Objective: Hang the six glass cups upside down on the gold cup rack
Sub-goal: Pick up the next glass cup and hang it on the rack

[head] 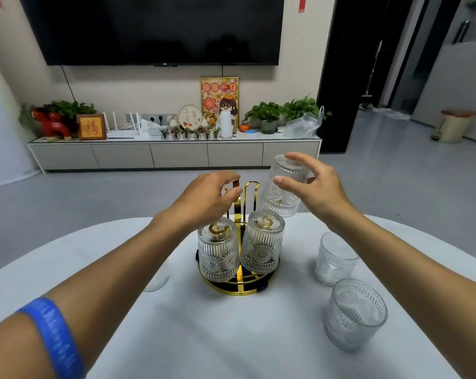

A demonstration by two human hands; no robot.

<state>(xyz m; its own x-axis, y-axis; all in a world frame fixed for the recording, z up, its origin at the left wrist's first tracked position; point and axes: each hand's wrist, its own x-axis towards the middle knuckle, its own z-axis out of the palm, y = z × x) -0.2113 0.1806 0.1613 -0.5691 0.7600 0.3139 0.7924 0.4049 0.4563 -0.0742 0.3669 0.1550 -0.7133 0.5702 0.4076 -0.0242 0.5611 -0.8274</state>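
Observation:
The gold cup rack [232, 289] stands mid-table on a round black-and-gold base. Two ribbed glass cups hang upside down on its front prongs, one at the left [218, 251] and one at the right [262, 243]. My right hand [317, 187] grips a third glass cup [283, 191], upside down and tilted, at the rack's far right side. My left hand [208, 196] is curled around the top of the rack beside its tall gold loop [252, 187]. Two cups stand upright on the table at the right, one farther [335, 258] and one nearer [354, 315]. Another cup [156, 283] is mostly hidden under my left forearm.
The rack and cups rest on a white rounded table [231, 337]. Beyond it lies grey floor, then a low TV cabinet [176, 154] with plants and ornaments under a wall-mounted TV. A small stool [455, 127] stands far right.

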